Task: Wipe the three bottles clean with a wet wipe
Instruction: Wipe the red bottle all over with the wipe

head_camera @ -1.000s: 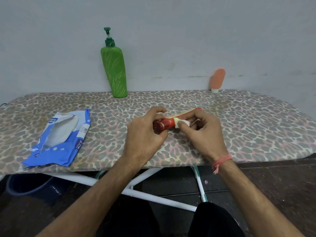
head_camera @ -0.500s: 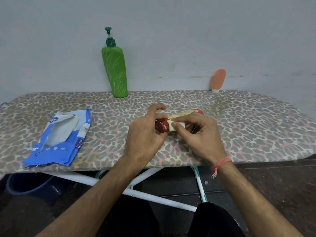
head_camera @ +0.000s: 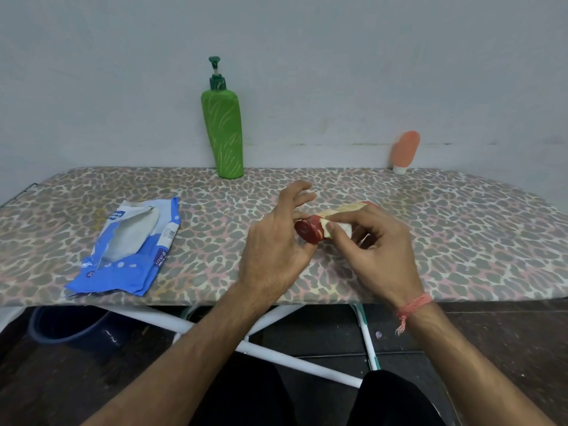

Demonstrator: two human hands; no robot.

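Red-capped tube mid-wipe: left hand pinches cap end, right hand pinches wet wipe against it. Green pump bottle, orange tube upright at board's far edge, apparently unwiped.

Glossy plastic wipes pack on matt cloth board cover.

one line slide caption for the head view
Left hand steadies a red-capped bottle while the right hand rubs it with a wet wipe.
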